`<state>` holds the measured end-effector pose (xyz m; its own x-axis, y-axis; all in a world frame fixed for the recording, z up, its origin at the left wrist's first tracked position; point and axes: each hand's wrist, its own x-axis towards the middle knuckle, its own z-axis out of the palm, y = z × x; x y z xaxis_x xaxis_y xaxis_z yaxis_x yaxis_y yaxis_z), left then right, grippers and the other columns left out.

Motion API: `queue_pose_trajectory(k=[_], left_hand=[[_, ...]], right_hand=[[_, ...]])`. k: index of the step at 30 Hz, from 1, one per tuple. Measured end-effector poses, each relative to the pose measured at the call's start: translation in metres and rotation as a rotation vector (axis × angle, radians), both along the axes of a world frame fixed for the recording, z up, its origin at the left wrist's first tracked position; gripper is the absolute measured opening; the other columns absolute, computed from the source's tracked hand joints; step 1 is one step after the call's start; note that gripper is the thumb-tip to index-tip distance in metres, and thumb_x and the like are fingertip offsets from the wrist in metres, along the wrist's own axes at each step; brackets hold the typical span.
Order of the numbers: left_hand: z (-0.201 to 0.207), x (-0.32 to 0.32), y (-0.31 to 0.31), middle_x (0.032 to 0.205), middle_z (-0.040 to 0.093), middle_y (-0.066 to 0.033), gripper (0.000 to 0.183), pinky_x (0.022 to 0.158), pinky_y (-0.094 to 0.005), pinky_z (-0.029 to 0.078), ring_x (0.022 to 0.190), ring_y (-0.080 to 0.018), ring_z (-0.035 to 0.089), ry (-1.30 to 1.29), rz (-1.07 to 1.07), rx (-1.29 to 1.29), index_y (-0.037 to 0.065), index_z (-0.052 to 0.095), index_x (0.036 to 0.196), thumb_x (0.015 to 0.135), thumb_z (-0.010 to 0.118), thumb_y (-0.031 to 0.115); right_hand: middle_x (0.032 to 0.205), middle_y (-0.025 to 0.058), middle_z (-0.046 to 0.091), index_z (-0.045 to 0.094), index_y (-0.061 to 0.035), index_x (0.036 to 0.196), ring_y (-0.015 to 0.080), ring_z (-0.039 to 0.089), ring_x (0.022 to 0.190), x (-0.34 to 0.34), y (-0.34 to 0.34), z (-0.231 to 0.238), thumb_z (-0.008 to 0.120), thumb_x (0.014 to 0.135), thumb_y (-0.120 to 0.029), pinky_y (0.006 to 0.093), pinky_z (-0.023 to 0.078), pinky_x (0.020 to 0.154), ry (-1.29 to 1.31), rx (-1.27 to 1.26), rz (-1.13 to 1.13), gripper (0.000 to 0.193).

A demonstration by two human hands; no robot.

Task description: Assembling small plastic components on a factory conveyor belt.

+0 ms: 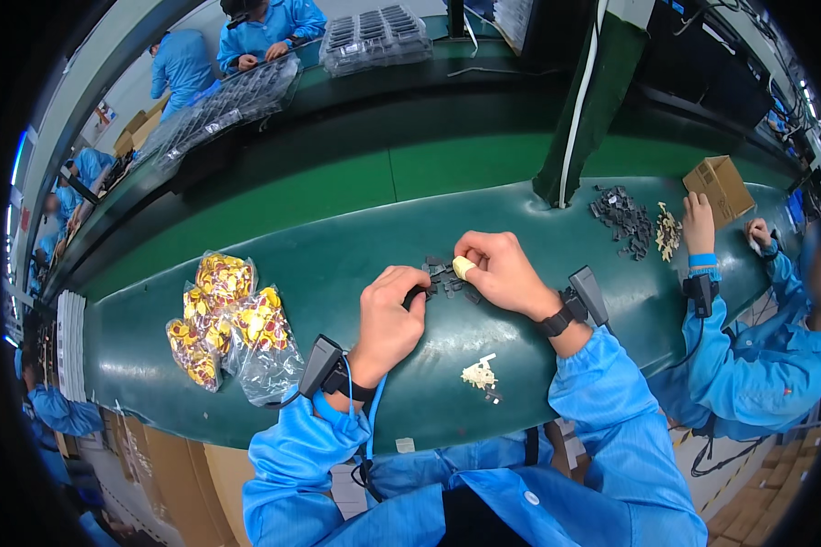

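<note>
Both my hands work over a small pile of dark grey, flat plastic pieces (447, 280) on the green bench top. My left hand (388, 317) is closed at the pile's left side, thumb and fingers pinching a small black piece (414, 295). From the right, my right hand (511, 275) reaches onto the pile, with a pale yellow finger cot (463, 267) on one digit. Its fingertips are pressed together; what they hold, if anything, is too small to make out. Closer to me lies a little heap of cream-coloured bits (479, 374).
Clear plastic bags (237, 314) of yellow and dark red pieces lie at the left. At the right, a co-worker's hand (699, 223) touches a cardboard box (721, 190) beside a dark heap of pieces (622, 217). A green-wrapped post (579, 118) rises at the bench's far edge.
</note>
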<state>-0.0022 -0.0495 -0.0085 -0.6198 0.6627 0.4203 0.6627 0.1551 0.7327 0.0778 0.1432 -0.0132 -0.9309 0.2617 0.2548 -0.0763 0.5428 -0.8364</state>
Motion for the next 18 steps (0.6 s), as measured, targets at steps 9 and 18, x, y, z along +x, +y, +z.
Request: queue_pose_trajectory(k=[9, 18], left_hand=[[0.002, -0.006, -0.001, 0.104, 0.069, -0.0143, 0.020, 0.103, -0.0448, 0.045, 0.128, -0.0379, 0.054, 0.129, 0.048, -0.095, 0.001, 0.067, 0.089, 0.070, 0.070, -0.005], [-0.011, -0.007, 0.002, 0.123, 0.062, -0.0174, 0.025, 0.112, -0.0523, 0.034, 0.141, -0.0437, 0.035, 0.152, -0.009, -0.138, 0.004, 0.066, 0.094, 0.069, 0.070, 0.000]], right_hand=[[0.061, 0.0146, 0.060, 0.063, -0.0016, 0.085, 0.0326, 0.059, 0.056, -0.004, -0.002, 0.004, 0.061, 0.077, -0.004, 0.0436, 0.043, 0.054, -0.017, 0.131, 0.029, 0.009], [0.065, 0.0153, 0.061, 0.067, -0.0010, 0.090, 0.0246, 0.060, 0.054, 0.001, -0.002, 0.002, 0.061, 0.079, -0.005, 0.0355, 0.046, 0.053, 0.006, 0.244, 0.036, 0.013]])
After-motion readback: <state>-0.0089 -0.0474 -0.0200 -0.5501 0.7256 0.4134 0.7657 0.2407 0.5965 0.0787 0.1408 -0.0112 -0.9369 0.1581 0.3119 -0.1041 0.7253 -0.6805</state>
